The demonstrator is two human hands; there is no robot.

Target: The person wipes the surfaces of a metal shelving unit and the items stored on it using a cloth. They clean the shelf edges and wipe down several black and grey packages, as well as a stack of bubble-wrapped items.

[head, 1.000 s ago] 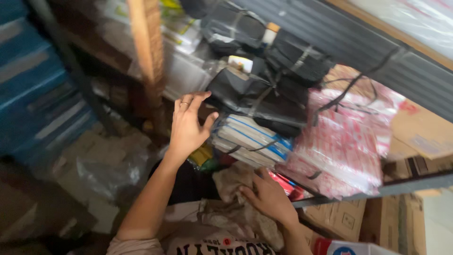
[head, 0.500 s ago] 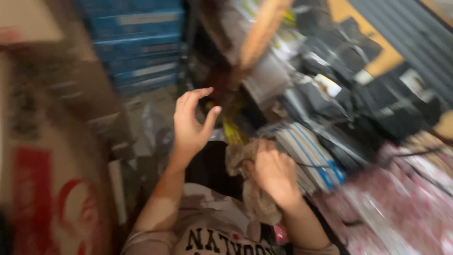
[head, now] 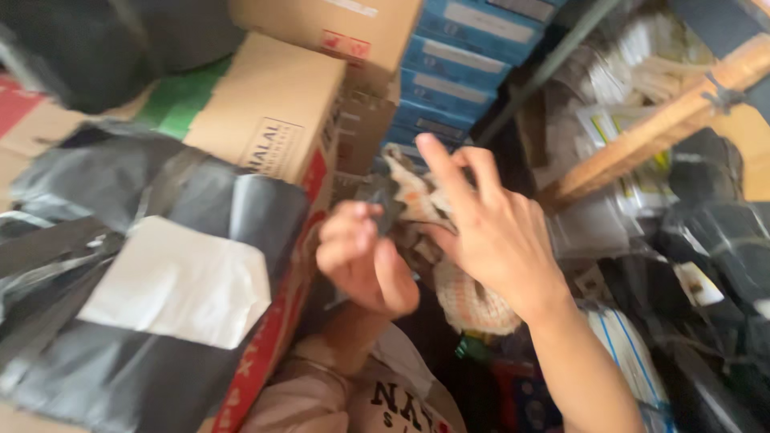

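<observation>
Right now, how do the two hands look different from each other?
The left hand is curled, its fingertips pinching a small dark bit, while the right hand is spread with its fingers pointing up. The left hand sits lower and nearer the cardboard box; the right hand lies over the pale patterned cloth. Both are bare and meet at the same bundle.

Single head view only, no second view to share ground. Camera on wearer's head, tilted steeply down and forward over own chest. Very close: left hand and right hand fill frame centre, both on patterned cloth. Left of grip: cardboard box with black plastic wrap. Above grip: blue cartons. Right of grip: wooden beam. Edges motion-blurred.
</observation>
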